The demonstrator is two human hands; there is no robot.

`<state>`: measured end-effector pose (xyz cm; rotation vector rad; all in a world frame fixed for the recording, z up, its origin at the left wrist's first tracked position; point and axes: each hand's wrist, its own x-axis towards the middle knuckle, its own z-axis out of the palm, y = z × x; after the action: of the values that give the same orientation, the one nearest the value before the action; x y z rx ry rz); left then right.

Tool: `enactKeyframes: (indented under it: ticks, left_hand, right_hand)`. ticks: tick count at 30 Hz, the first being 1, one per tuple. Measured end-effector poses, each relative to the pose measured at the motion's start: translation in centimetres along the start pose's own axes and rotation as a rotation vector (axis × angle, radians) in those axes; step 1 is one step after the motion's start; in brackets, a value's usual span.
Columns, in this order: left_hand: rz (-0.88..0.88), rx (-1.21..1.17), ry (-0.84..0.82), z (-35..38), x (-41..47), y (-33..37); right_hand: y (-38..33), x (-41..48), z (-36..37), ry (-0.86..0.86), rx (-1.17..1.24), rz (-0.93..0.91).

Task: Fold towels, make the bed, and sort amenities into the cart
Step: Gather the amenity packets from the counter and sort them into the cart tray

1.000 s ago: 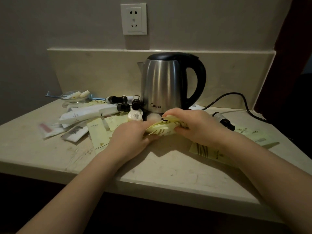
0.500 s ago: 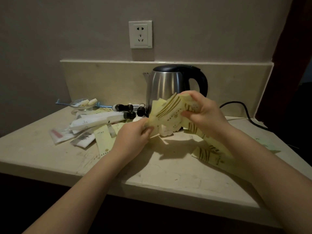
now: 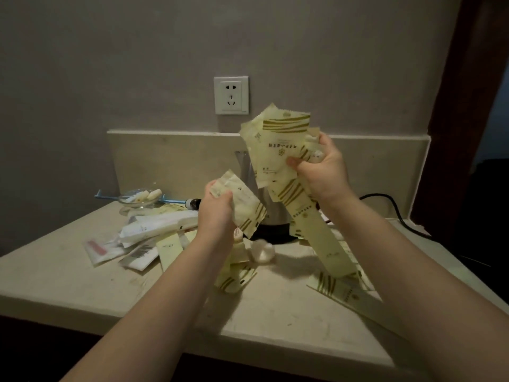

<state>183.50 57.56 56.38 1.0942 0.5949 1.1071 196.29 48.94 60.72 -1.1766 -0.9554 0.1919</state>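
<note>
My right hand (image 3: pixel 321 172) grips a bunch of pale yellow amenity packets (image 3: pixel 278 146) with gold stripes, lifted in front of the kettle. A long packet (image 3: pixel 319 235) hangs down from that bunch to the counter. My left hand (image 3: pixel 216 209) holds a single smaller yellow packet (image 3: pixel 242 201) lower and to the left, apart from the bunch. More yellow packets (image 3: pixel 234 277) lie on the stone counter (image 3: pixel 82 285) under my hands, another (image 3: pixel 341 292) at the right. A heap of white sachets and tubes (image 3: pixel 148 232) lies at the left.
A steel kettle (image 3: pixel 271 221) stands behind my hands, mostly hidden, its black cord (image 3: pixel 396 210) running right. A glass dish with small soaps (image 3: pixel 140 197) and a blue toothbrush sit at the back left. A wall socket (image 3: pixel 231 95) is above. A round white item (image 3: pixel 261 250) lies by the kettle base.
Both hands have risen from the counter. My right hand lifted the bunch of packets higher; my left hand came away from it holding one packet. The view tilted upward.
</note>
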Motion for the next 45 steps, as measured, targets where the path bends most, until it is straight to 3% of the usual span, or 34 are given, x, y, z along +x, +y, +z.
enactKeyframes:
  ticks: [5,11,18,26,29,34,40,45]
  left_hand:
    - [0.019,-0.165,-0.060,1.4,-0.3,1.5]
    - [0.031,-0.059,-0.189,3.1,-1.6,-2.2]
    - [-0.084,0.156,-0.080,3.5,-1.4,-6.1]
    - [-0.234,-0.182,0.008,3.1,-1.0,-3.7]
    - [-0.235,-0.344,-0.146,2.9,-0.6,-3.0]
    - [-0.120,-0.131,-0.418,3.1,-1.2,-2.5]
    - [-0.083,-0.145,-0.329,2.8,-1.7,-2.6]
    - [-0.071,-0.194,-0.222,1.7,-2.0,-2.4]
  right_hand:
    - [-0.3,0.3,1.6,-0.011,0.077,-0.017]
    - [1.3,0.4,2.7,0.084,-0.047,-0.038]
    - [3.9,-1.1,0.7,0.175,-0.067,0.057]
    - [3.0,-1.2,-1.9,0.149,0.065,0.135]
    - [2.7,-1.9,-2.1,0.023,0.121,0.229]
    - [2.9,-3.4,-1.1,-0.065,0.107,0.291]
    - [2.8,-4.5,0.0,-0.055,0.028,0.239]
    - [3.4,-5.2,-0.6,0.086,0.213,0.291]
